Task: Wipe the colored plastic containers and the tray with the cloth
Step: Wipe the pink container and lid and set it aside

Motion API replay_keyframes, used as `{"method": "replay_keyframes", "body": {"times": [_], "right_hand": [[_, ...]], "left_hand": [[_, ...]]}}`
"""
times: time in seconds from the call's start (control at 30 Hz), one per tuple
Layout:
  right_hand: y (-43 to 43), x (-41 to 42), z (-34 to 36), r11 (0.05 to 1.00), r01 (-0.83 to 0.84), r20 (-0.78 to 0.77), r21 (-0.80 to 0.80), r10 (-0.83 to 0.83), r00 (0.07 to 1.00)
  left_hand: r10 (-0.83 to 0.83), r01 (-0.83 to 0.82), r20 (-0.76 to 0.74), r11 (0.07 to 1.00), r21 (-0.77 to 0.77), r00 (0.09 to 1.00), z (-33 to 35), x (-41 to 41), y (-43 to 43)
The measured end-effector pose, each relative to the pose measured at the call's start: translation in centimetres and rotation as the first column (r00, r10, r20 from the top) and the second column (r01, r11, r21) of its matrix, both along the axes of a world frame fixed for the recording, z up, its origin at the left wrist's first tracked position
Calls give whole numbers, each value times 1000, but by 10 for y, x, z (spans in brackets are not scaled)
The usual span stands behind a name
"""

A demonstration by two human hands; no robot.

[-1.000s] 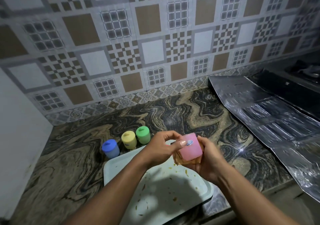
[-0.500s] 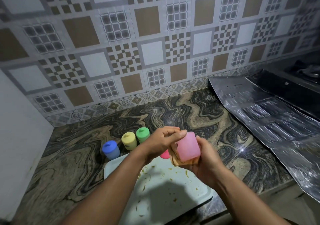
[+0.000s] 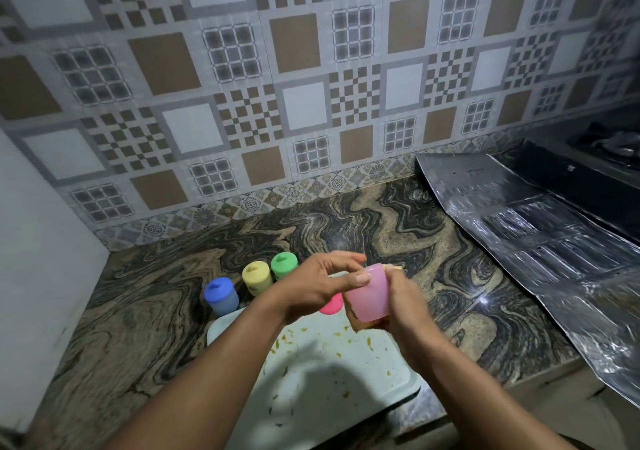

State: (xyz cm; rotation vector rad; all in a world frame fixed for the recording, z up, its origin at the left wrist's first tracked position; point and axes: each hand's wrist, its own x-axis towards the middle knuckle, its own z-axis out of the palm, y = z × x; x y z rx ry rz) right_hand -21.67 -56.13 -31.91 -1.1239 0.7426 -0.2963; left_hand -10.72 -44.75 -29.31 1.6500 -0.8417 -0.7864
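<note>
A translucent pink container (image 3: 367, 296) is held above the white tray (image 3: 311, 387). My left hand (image 3: 318, 285) pinches its rim with thumb and fingers. My right hand (image 3: 401, 307) wraps around its side and bottom, pressing a tan cloth (image 3: 360, 325) against it; only small bits of cloth show. A pink lid (image 3: 331, 306) lies on the tray's far edge under my left hand. Blue (image 3: 221, 295), yellow (image 3: 257, 278) and green (image 3: 284, 265) lidded containers stand in a row on the counter behind the tray. The tray is speckled with yellowish food bits.
The marbled counter (image 3: 381, 228) runs to a tiled wall at the back and a white wall on the left. Crinkled silver foil (image 3: 540, 241) covers the counter at right, with a dark stove (image 3: 595, 169) beyond it. The tray overhangs the counter's front edge.
The pink container has been turned in my hands, its printed label now out of sight. My left hand shifted from gripping over the top to pinching the rim.
</note>
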Motion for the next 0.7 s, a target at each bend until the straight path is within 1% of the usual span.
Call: {"method": "replay_keyframes", "body": {"times": [0.03,0.07,0.1,0.13,0.17,0.2,0.23,0.27,0.33,0.37,0.4,0.47,0.53,0.57,0.63,0.7], "right_hand": [[-1,0,0,988,-46,10,149,45,999],[-2,-2,1,942,-112,21,315,111,994],[0,-5,3,893,-171,33,416,174,984],[0,-7,3,854,-206,36,479,215,976],[1,-7,2,830,-232,41,508,246,968],[2,-5,3,828,-224,38,514,239,970],[2,-2,5,844,-190,38,501,198,980],[0,-1,4,882,-125,18,454,131,991],[-4,-2,14,969,4,18,249,-9,1000],[-5,0,15,987,49,43,156,-57,997],[-5,2,15,992,69,89,107,-79,993],[1,3,14,997,67,144,37,-71,987],[8,3,8,999,40,205,-3,-38,978],[11,2,7,1000,28,234,6,-28,972],[8,-1,5,999,24,263,32,-31,964],[-1,-5,2,998,53,231,17,-55,971]], "left_hand": [[-22,22,-22,1000,-20,1000,0,1,-1],[-37,34,-80,999,-36,996,-2,3,0],[-42,33,-166,998,-57,985,-6,4,2],[-35,15,-261,997,-76,965,-11,6,6],[-23,-11,-349,996,-94,937,-16,7,9],[-6,-47,-422,992,-114,906,-19,8,12],[20,-98,-476,985,-141,879,-22,9,13],[62,-180,-529,968,-175,846,-24,8,14],[194,-394,-594,891,-226,781,-16,4,12],[252,-476,-611,847,-236,751,-15,4,9],[301,-526,-594,814,-248,746,-15,3,5],[404,-568,-487,784,-252,774,-18,-5,-3],[478,-575,-361,782,-239,801,-24,-14,-8],[485,-567,-332,793,-223,809,-28,-16,-9],[456,-524,-331,838,-151,826,-30,-17,-6],[385,-435,-334,896,-87,860,-28,-18,-1]]}}
